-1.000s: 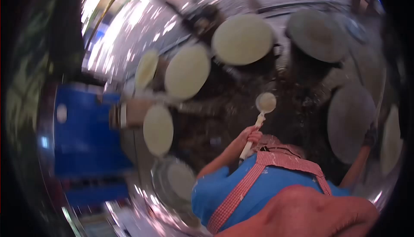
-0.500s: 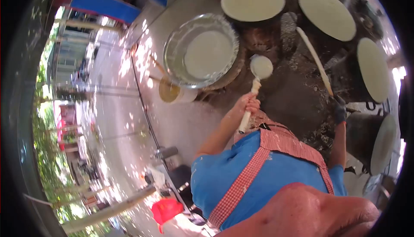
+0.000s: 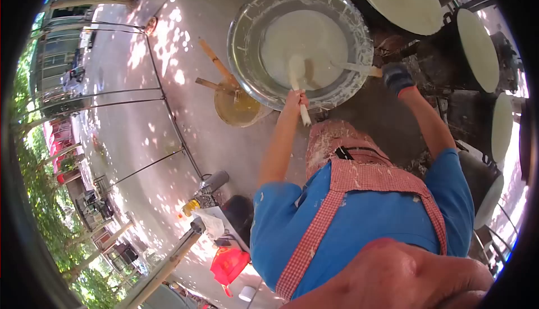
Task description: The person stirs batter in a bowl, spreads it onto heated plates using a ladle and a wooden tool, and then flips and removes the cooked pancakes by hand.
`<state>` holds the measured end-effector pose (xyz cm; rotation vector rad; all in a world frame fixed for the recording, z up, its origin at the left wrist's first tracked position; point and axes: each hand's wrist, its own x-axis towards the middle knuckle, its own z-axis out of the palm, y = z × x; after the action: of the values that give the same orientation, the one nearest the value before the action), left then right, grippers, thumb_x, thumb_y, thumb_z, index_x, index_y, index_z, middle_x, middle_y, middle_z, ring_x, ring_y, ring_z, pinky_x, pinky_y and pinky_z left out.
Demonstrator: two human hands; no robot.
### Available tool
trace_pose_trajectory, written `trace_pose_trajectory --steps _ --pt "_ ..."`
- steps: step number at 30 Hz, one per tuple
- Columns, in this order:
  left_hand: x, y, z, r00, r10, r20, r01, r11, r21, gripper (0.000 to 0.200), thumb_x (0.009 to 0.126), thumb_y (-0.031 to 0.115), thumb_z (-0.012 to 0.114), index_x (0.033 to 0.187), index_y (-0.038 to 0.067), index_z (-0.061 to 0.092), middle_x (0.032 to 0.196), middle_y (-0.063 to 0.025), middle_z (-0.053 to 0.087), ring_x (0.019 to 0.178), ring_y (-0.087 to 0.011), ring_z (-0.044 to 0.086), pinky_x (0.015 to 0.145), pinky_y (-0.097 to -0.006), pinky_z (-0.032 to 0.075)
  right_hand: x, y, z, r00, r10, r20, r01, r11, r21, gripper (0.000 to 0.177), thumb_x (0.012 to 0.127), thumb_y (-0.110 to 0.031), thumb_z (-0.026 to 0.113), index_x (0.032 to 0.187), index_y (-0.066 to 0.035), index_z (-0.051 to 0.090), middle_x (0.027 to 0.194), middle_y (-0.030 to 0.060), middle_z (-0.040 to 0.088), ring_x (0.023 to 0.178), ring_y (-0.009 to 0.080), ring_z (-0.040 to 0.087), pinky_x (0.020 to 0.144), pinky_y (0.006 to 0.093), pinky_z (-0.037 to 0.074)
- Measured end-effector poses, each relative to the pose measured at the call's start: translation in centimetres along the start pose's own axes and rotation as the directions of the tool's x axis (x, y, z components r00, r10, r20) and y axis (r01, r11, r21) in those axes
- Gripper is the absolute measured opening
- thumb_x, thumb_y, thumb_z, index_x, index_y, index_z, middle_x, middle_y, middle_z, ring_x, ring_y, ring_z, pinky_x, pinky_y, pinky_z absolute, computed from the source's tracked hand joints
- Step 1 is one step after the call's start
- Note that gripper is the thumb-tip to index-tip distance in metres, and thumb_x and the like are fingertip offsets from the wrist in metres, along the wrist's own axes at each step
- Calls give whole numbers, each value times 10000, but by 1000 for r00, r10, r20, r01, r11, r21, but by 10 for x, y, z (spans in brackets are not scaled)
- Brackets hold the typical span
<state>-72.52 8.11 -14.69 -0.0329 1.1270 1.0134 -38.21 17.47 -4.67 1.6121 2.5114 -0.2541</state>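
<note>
My left hand point(image 3: 298, 100) is closed around the pale, batter-smeared handle of a ladle point(image 3: 293, 73). The ladle's head is down in the white batter point(image 3: 323, 36) and hidden by it. That batter lies in a large metal basin point(image 3: 238, 42) whose inner wall is streaked white. In a dark glove, my right hand point(image 3: 397, 78) grips the end of a flat wooden stick point(image 3: 365, 69), just beyond the basin's right rim. The stick's coated far part reaches over the rim above the batter.
Round pale-topped griddles point(image 3: 401, 0) on dark stands line the right side. Left of the basin stands a bucket point(image 3: 238, 112) of yellowish liquid with wooden handles point(image 3: 216, 62) in it. A red bag point(image 3: 229, 267) hangs beside a small table at lower left.
The view has turned toward the basin. My left hand has brought the ladle from beside the basin into the batter. My right hand has swung the stick from the griddles over the rim.
</note>
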Motion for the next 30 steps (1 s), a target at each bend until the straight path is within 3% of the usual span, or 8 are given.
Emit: trace_pose_trajectory --steps 2,5,7,10,13,18,25,30 --pt "58 -21 -44 890 -401 -220 348 906 -242 149 811 30 431 728 90 323 506 12 311 357 -77 282 303 -191 252 5 -36 -14 987 -24 161 46 990 -132 153 673 -174 512 755 -80 600 759 118 603 724 320 570 648 407 439" --pt "83 -43 -56 835 -492 -245 449 868 -213 157 805 24 435 699 77 331 503 13 302 365 -82 298 296 -204 244 4 -65 -44 959 -139 248 167 981 -95 142 683 -196 527 721 -84 607 710 129 599 691 309 578 646 407 447" --pt "56 -29 -20 862 -410 -298 380 912 -156 126 777 19 446 725 68 341 515 1 314 365 -93 303 294 -213 251 3 -47 -32 973 -118 -198 162 961 222 149 690 -220 547 718 -90 614 696 137 597 676 309 577 646 401 451" --pt "48 -29 0 896 -260 -359 239 966 -101 121 748 12 454 781 59 348 542 -26 331 364 -112 305 291 -227 256 4 -37 -20 960 189 208 -199 979 30 203 700 -261 570 783 -82 617 751 142 600 712 310 575 664 391 451" --pt "57 -23 5 904 -239 -355 225 971 -79 161 747 7 450 836 65 329 568 -53 336 364 -123 298 291 -238 254 -4 -65 -36 965 6 263 -17 999 40 247 709 -281 571 838 -74 608 781 151 598 734 310 573 664 388 448" --pt "69 -36 2 906 -248 -343 269 963 13 206 754 9 441 881 81 296 596 -75 335 364 -124 284 291 -256 254 -14 -44 17 963 186 194 -222 957 186 286 708 -313 578 871 -79 604 776 159 596 735 314 570 662 387 443" --pt "91 -28 6 906 -403 -131 382 910 -160 164 776 72 484 808 109 328 545 -25 317 355 -95 283 281 -223 228 -23 -32 48 896 291 335 -379 895 236 348 708 -385 566 866 -77 603 790 158 595 742 338 561 671 404 440" --pt "67 -18 34 856 -493 158 516 788 -336 176 791 111 500 688 133 358 507 21 295 351 -67 268 263 -202 220 -64 -56 32 968 241 70 -250 914 320 339 731 -378 547 840 -61 598 791 163 593 723 341 561 646 410 445"
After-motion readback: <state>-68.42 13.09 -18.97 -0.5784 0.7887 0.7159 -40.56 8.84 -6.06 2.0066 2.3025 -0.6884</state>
